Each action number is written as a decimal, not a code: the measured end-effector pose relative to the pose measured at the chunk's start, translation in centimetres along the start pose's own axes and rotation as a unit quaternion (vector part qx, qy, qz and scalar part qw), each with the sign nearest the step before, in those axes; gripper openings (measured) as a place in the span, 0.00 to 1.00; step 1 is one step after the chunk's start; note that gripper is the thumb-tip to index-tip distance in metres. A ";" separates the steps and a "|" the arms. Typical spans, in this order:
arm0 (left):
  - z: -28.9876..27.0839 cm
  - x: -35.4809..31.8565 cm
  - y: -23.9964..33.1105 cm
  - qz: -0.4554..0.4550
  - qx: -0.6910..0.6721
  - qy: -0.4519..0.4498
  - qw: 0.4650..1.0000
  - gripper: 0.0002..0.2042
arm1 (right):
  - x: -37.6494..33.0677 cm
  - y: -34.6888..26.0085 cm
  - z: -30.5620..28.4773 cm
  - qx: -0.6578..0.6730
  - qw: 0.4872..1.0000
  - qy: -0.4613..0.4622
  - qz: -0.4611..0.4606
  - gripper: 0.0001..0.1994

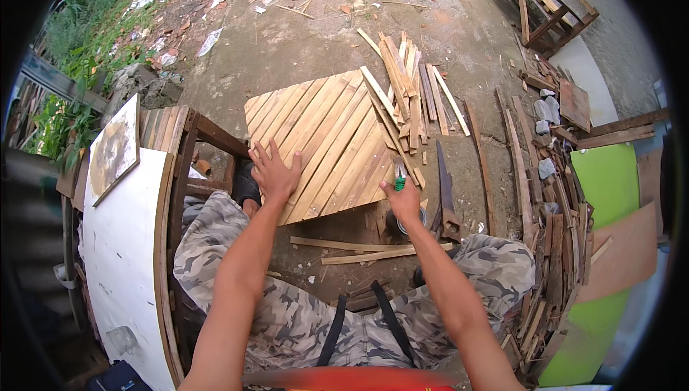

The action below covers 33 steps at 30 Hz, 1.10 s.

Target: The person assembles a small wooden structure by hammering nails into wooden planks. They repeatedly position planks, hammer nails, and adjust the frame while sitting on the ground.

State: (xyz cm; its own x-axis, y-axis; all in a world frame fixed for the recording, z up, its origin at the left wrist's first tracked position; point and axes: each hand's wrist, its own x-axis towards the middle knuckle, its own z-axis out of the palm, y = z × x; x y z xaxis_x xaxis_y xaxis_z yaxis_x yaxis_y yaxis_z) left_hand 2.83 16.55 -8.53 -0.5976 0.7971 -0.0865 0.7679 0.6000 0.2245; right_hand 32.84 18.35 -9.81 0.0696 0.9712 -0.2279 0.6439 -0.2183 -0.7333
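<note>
A square panel of diagonal wooden slats (326, 140) lies tilted in front of me, its near edge raised off the ground. My left hand (276, 176) rests on its left edge, fingers spread. At the right edge, my right hand (403, 199) is closed round a small green tool (400, 181) with a pale, metallic-looking end; its exact kind is unclear. Below that hand stands a dark round can (393, 224), partly covered by my wrist. A handsaw (446, 201) lies just to the right, its handle toward me.
Loose wooden strips (405, 82) are heaped beyond the panel. More strips (359, 250) lie near my feet. On the left stands a wooden bench with a white board (125, 247). Scrap wood (556, 247) is stacked along the right side. A wooden trestle (538, 7) stands far right.
</note>
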 end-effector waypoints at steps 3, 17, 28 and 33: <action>-0.1 -0.3 -0.7 0.031 0.009 -0.017 0.999 0.47 | -1.5 -0.3 0.1 0.023 0.999 0.024 0.009 0.25; 0.1 -3.5 0.7 0.166 0.059 0.000 0.984 0.51 | -9.2 2.7 1.6 0.075 0.993 0.003 0.093 0.28; 0.1 -3.6 1.2 0.154 0.076 -0.010 0.985 0.50 | -9.0 2.4 1.0 0.082 0.993 -0.007 0.088 0.29; 0.3 -3.4 1.2 0.164 0.077 0.009 0.983 0.50 | -8.5 2.7 1.3 0.066 0.993 -0.008 0.095 0.27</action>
State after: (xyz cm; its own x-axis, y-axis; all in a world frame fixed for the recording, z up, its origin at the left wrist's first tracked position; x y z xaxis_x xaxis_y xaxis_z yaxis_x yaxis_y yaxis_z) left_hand 5.83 14.54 -8.22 -0.3142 0.9492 -0.0168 0.9451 0.3144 0.0887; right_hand 32.98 9.43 -10.66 0.1670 0.9100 -0.3794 0.5141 -0.4087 -0.7541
